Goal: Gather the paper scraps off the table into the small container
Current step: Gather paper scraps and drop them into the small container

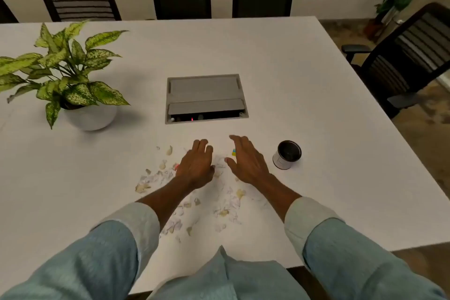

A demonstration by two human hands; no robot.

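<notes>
Both hands, the left hand and right hand, are spread flat, each grip open and empty, bracketing paper scraps on the counter. Raking seems underway; next, scraps must be bunched and carried to the small container, just right of the right hand.

I am reaching both arms forward, sleeves rolled back so my forearms are showing bare, with the two wrists angling inward toward each other. My left hand is lying palm down, fingers close together and pointing away from me, its grip loose and closed on nothing. My right hand is sitting just beside it, apart from it, tilted a little on its outer edge with fingers extended and the thumb spreading inward, its grip likewise empty.
</notes>
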